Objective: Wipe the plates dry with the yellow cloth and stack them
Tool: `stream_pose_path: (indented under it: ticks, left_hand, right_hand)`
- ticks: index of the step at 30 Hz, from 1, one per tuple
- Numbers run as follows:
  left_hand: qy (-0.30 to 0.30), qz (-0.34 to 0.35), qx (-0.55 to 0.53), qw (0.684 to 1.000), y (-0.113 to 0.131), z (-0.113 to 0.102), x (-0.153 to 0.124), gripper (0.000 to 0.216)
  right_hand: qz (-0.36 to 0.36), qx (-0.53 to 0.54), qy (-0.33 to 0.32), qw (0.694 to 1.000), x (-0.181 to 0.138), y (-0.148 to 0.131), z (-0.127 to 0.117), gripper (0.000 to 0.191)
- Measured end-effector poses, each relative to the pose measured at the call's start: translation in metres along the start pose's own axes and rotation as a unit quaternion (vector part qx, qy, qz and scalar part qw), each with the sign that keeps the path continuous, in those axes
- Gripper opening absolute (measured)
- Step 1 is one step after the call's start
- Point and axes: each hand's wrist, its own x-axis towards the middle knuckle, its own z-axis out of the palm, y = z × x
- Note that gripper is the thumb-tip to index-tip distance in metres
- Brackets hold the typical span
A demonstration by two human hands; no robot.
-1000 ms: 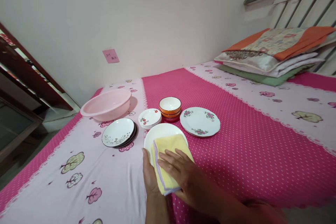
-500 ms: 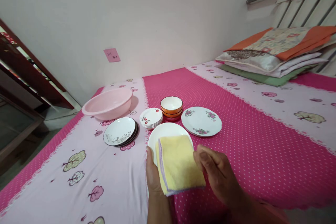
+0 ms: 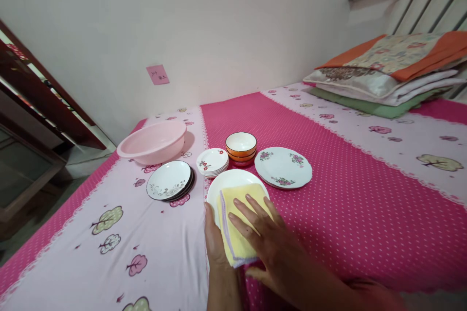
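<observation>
My left hand (image 3: 216, 240) grips a white plate (image 3: 233, 178) at its left edge, thumb along the rim and the other fingers hidden beneath. A folded yellow towel (image 3: 230, 204) with a purple border lies over the near part of that plate. Flat on the towel rests my right hand (image 3: 262, 233), its fingers spread. Just beyond the plate are a stack of small white saucers (image 3: 212, 160) with red flowers and a stack of orange bowls (image 3: 241, 143), white inside. Beside it on the right lies a large white plate (image 3: 283, 167) with floral sprigs.
Dark-rimmed plates (image 3: 169, 180) are stacked to the left, with a pink basin (image 3: 153, 142) behind them. Folded bedding (image 3: 386, 68) is piled at the far right. Everything rests on a pink patterned bedsheet (image 3: 350, 194), against a white wall (image 3: 233, 34).
My right hand has moved from the towel's right edge, where its fingers were curled, to lie spread on top of it. My left hand keeps holding the plate.
</observation>
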Motion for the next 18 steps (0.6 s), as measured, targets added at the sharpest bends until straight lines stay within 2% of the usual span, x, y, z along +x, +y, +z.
stream_pose_path:
  ticks: [2, 5, 10, 15, 18]
  left_hand:
    - [0.021, -0.009, -0.011, 1.000, -0.002, 0.005, 0.000, 0.085]
    - [0.023, -0.019, -0.010, 1.000, -0.006, 0.011, 0.000, 0.084]
    - [0.029, -0.027, -0.019, 0.999, -0.003, 0.015, -0.003, 0.084]
    - [0.060, 0.017, -0.007, 0.998, -0.002, 0.019, -0.004, 0.077]
    - [0.056, 0.069, 0.018, 0.996, -0.005, 0.024, -0.004, 0.074]
  right_hand:
    - [0.016, -0.017, -0.007, 1.000, 0.002, 0.001, 0.007, 0.090]
    - [0.023, -0.019, -0.021, 0.999, 0.002, 0.004, 0.011, 0.079]
    - [-0.028, -0.010, -0.035, 0.999, 0.002, 0.012, 0.014, 0.074]
    - [-0.009, -0.039, 0.035, 0.999, 0.003, 0.018, 0.023, 0.063]
    - [-0.009, 0.003, 0.083, 0.996, 0.003, 0.020, 0.022, 0.058]
